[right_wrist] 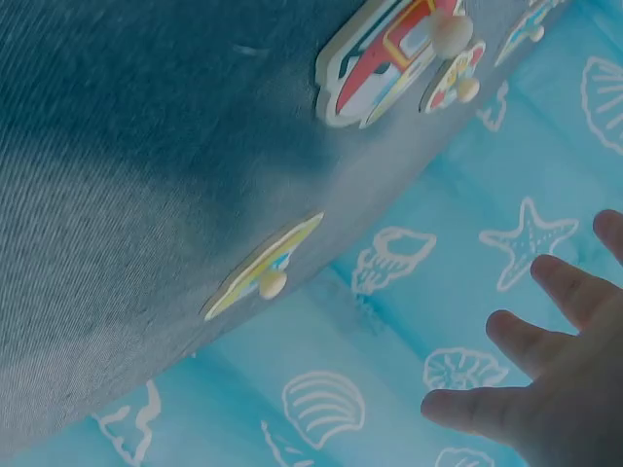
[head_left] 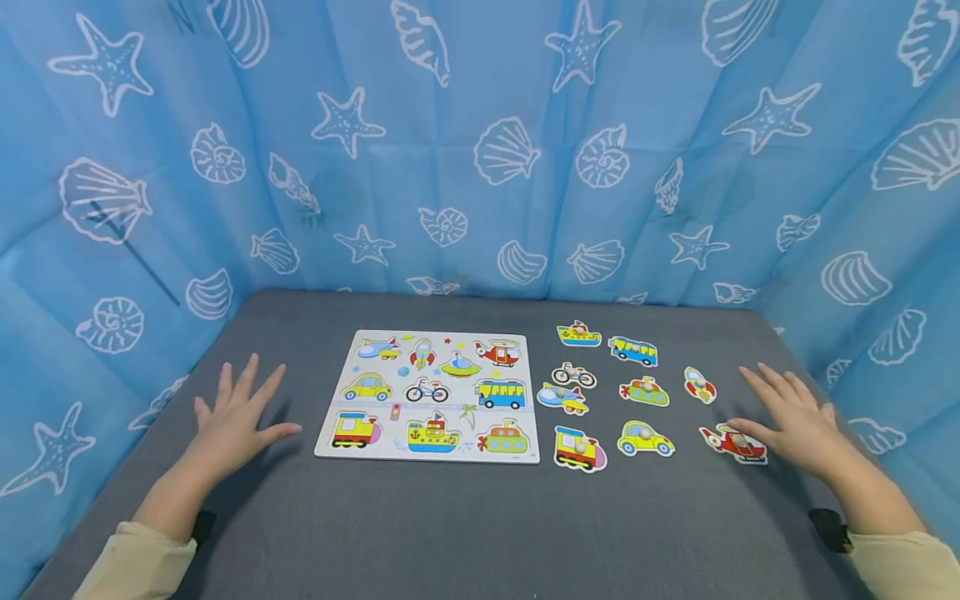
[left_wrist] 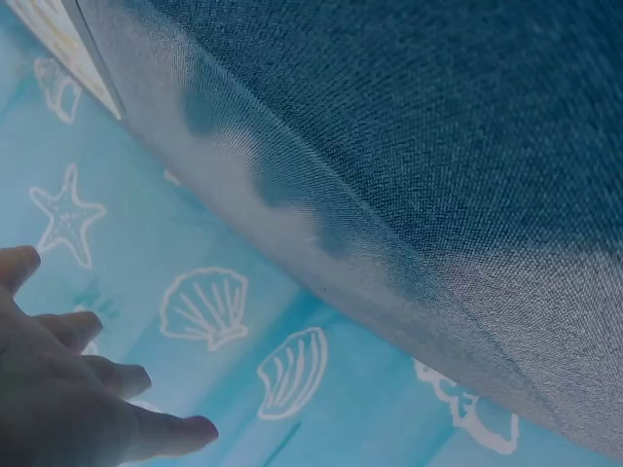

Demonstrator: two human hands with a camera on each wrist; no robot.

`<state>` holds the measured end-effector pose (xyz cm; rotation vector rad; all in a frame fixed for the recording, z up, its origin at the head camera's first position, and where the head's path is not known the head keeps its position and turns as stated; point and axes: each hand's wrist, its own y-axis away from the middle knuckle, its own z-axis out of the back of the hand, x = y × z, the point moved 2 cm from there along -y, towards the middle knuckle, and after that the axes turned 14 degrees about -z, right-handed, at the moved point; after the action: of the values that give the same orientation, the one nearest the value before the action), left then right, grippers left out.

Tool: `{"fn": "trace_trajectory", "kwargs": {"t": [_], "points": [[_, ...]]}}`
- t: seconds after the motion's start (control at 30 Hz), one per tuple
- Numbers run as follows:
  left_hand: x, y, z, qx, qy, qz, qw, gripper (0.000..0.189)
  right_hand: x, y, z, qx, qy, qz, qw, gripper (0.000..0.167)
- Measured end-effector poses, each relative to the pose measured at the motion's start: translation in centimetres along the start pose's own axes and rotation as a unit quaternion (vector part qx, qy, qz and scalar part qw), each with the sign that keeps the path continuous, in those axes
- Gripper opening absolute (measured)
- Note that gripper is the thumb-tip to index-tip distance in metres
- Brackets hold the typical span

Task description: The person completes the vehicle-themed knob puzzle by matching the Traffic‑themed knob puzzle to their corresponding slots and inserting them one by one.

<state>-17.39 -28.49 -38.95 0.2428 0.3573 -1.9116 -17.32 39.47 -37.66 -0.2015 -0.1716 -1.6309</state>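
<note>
My left hand (head_left: 228, 425) hovers over the left side of the table, palm down with fingers spread, holding nothing. Beside it lies a white puzzle board (head_left: 395, 450) printed with vehicles. On the right, my right hand (head_left: 798, 425) is also spread and grips nothing. Its thumb overlaps a red helicopter piece (head_left: 738, 446) in the head view. Near that is a rocket piece (head_left: 700, 386). The right wrist view shows a yellow flying saucer piece (right_wrist: 265, 268) with a round knob; the right hand hides it from the head camera.
Between the board and right hand lie knobbed pieces: ship (head_left: 579, 334), bus (head_left: 633, 351), bicycle (head_left: 574, 376), airplane (head_left: 562, 398), submarine (head_left: 644, 392), train (head_left: 580, 450) and car (head_left: 646, 438). A grey cloth covers the table (head_left: 420, 533). Blue seashell curtains (head_left: 450, 108) surround it.
</note>
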Motion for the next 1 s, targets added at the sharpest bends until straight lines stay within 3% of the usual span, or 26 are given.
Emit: {"fn": "trace_trajectory", "kwargs": {"t": [0.33,0.5,1.0], "points": [[0.2,-0.4,0.1,0.013,0.001,-0.008,0.9999,0.096,1.2,-0.3,-0.5,0.032,-0.008,0.001,0.9995,0.086],[0.4,-0.7,-0.3,0.035,0.004,-0.008,0.9994,0.097,1.8,-0.5,-1.0,0.042,-0.012,-0.002,0.999,0.086],[0.5,-1.9,-2.2,0.101,0.033,-0.098,0.9896,0.1,5.5,-0.5,-1.3,0.016,-0.067,0.053,0.9962,0.071]]}}
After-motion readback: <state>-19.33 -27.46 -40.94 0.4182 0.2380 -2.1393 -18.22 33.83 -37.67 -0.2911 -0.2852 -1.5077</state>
